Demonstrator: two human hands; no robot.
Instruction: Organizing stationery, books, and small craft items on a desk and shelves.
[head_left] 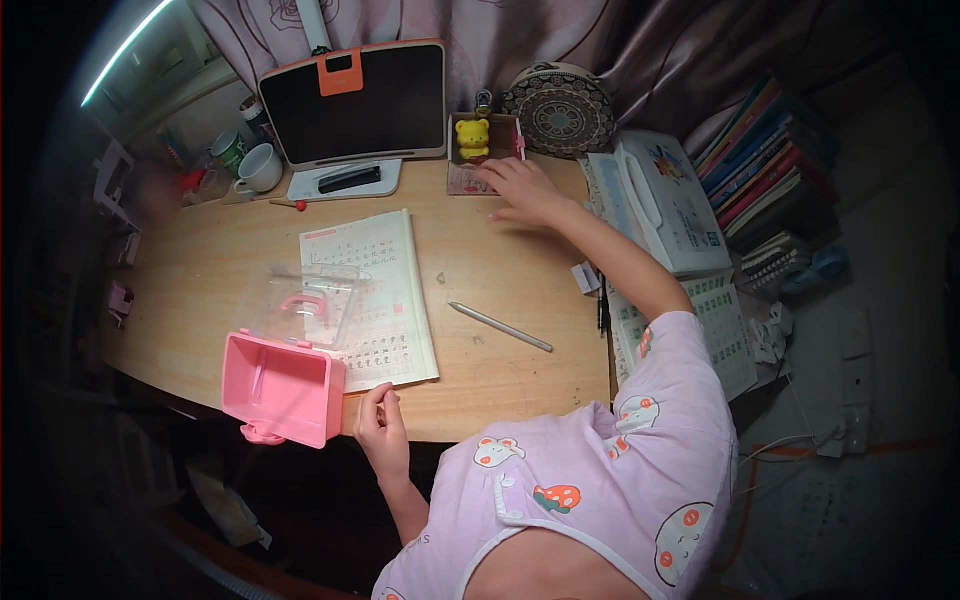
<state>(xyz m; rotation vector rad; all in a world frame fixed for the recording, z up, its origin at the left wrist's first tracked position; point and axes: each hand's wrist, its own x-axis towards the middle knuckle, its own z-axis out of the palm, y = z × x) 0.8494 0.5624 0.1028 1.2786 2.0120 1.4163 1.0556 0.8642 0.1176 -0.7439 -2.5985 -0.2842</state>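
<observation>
My right hand (525, 190) reaches to the back of the desk, fingers stretched out and holding nothing I can see. Its fingertips are at the front of a small open box (468, 182), in which a yellow bear figure (472, 140) stands. Loosely curled, my left hand (382, 425) rests at the desk's front edge with nothing visible in it. To its left is an open pink plastic case (270, 385) with its transparent lid (290, 305) folded back over an open workbook (385, 280). A grey pencil-like stick (500, 327) lies between my hands.
A dark-screened tablet or monitor (355, 110) stands at the back, with a black case (350, 179) before it. Cups (260, 168) are at the back left. A round patterned drum-like thing (560, 110), a white case (670, 200) and several books (770, 150) line the right.
</observation>
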